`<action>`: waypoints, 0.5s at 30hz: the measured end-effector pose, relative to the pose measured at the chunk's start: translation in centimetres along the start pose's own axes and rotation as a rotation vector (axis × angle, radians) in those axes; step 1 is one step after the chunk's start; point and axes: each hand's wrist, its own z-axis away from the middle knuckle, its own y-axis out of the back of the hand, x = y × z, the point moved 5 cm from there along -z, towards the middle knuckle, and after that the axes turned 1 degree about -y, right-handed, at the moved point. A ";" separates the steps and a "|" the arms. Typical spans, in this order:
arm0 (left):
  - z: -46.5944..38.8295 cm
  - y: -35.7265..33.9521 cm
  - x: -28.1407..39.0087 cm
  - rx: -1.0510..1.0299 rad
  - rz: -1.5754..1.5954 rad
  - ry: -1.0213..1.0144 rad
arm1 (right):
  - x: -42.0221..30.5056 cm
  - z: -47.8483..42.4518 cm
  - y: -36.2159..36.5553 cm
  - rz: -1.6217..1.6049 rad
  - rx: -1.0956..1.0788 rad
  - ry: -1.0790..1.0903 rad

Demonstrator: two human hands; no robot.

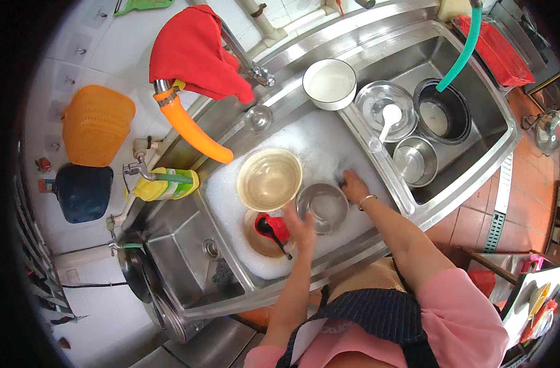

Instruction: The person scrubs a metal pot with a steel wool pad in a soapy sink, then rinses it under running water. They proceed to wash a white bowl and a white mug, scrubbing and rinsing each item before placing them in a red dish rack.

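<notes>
My left hand (300, 230) is blurred, its fingers apart, between a round stainless-steel pot (323, 221) and a red plastic scoop (280, 228). I cannot tell whether it touches the pot's rim. My right hand (355, 186), with a bracelet at the wrist, is on the pot's other side, low over the suds. Its curled fingers are on a small dark thing (341, 180), perhaps a scrubber, mostly hidden. A large beige bowl (270, 179) sits in the foam behind the pot. A black ladle (273, 234) lies across the red scoop in another beige bowl (257, 241).
A white enamel pot (329, 83) stands at the basin's back corner. The right basin holds a black pot (464, 124), a steel pot (415, 161) and a steel lid (369, 99) with a white ladle (390, 117). An orange hose (195, 133) hangs over the suds; a yellow detergent bottle (160, 191) stands left.
</notes>
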 end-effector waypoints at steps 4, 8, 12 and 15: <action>4.6 -3.6 0.9 -0.802 -0.371 -0.125 | -1.8 0.0 -0.2 0.116 -0.121 0.092; 6.0 -4.4 -2.1 -1.040 -0.638 -0.093 | -1.2 -0.5 2.8 0.024 0.261 -0.209; 4.2 -4.3 -2.4 -1.118 -0.645 0.063 | -2.8 0.6 2.4 0.213 0.006 0.061; 3.4 -2.9 -4.3 -1.091 -0.563 0.144 | -9.1 2.6 4.8 0.172 -0.135 0.158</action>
